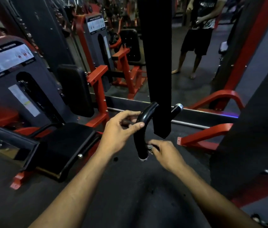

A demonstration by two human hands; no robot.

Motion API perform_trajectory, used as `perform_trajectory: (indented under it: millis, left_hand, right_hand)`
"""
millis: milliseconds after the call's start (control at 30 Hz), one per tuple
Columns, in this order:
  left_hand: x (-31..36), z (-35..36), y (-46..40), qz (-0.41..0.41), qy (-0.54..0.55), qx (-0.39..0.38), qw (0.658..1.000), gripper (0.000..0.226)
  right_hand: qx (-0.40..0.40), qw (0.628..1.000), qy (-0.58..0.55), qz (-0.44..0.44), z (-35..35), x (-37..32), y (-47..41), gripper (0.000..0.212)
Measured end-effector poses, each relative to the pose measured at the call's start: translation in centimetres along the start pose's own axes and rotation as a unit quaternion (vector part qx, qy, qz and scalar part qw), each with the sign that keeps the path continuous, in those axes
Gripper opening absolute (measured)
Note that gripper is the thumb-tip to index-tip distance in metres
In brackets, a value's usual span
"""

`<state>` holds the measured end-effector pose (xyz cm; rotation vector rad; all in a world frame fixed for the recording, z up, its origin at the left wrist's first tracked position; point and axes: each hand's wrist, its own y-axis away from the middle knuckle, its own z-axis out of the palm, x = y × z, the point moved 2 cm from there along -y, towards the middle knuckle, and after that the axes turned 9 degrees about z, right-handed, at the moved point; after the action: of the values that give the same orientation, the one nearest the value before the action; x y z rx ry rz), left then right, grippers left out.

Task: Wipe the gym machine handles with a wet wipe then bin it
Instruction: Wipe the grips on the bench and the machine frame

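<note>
Standing over the curved black handle (140,129), the person has both hands at it. Left of the handle sits a black padded seat (67,145) on a red frame, with a grey weight-stack housing (23,76) further left still. The left hand (120,129) comes at the upper bend from that side, its fingers (140,124) loosely curled with the thumb tip touching the bar and the forefinger reaching over the top; it is not closed around it. The handle's long axis runs from its capped lower end, nearest the person, up and away to the bend, where it passes behind a hanging black pad (160,79). Just right of the lower end, the right hand (166,153) pinches a small greyish wad, probably the wet wipe (150,147), pressed against the bar. That hand is the nearer one to the unwiped length, so a stroke along the bar looks likely. No bin is visible.
</note>
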<state>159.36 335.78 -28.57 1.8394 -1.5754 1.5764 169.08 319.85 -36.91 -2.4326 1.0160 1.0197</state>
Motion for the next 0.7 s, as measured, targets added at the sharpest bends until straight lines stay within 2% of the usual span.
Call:
perform_trajectory:
  millis: [67, 133, 200, 233, 300, 367, 467, 533, 700]
  left_hand:
    - [-2.1, -0.2, 0.8, -0.002, 0.015, -0.03, 0.999, 0.025]
    - [-4.8, 0.7, 2.6, -0.054, 0.114, -0.121, 0.985, 0.048]
    - [-7.3, 2.1, 4.6, -0.126, 0.201, -0.192, 0.952, 0.074]
    - [-8.2, 2.6, 5.4, -0.151, 0.223, -0.198, 0.943, 0.076]
    - [-9.9, 3.9, 5.6, -0.193, 0.255, -0.177, 0.931, 0.055]
    - [-10.4, 4.4, 5.0, -0.219, 0.262, -0.149, 0.928, 0.029]
    - [-11.2, 4.3, 4.4, -0.209, 0.264, -0.151, 0.929, 0.022]
    - [-11.4, 3.7, 4.2, -0.183, 0.238, -0.165, 0.94, 0.023]
    - [-12.0, 3.0, 3.9, -0.156, 0.226, -0.185, 0.944, 0.025]
  right_hand:
    - [0.098, 0.991, 0.041, -0.075, -1.4, -2.3, 0.7, 0.023]
    - [0.166, 0.968, 0.076, -0.17, -3.7, -5.6, 1.4, 0.027]
    - [0.161, 0.946, 0.095, -0.263, -6.3, -9.1, 1.8, 0.028]
    - [0.15, 0.935, 0.126, -0.295, -7.3, -11.0, 1.6, 0.028]
    - [0.122, 0.902, 0.259, -0.324, -9.0, -14.5, -0.4, 0.027]
    - [0.076, 0.861, 0.416, -0.285, -9.7, -16.6, -3.6, 0.016]
    - [-0.002, 0.814, 0.544, -0.207, -8.7, -17.5, -6.4, 0.009]
    - [-0.005, 0.815, 0.557, -0.161, -8.0, -18.0, -6.9, 0.009]
    - [0.005, 0.857, 0.512, -0.058, -5.7, -19.1, -7.0, 0.012]
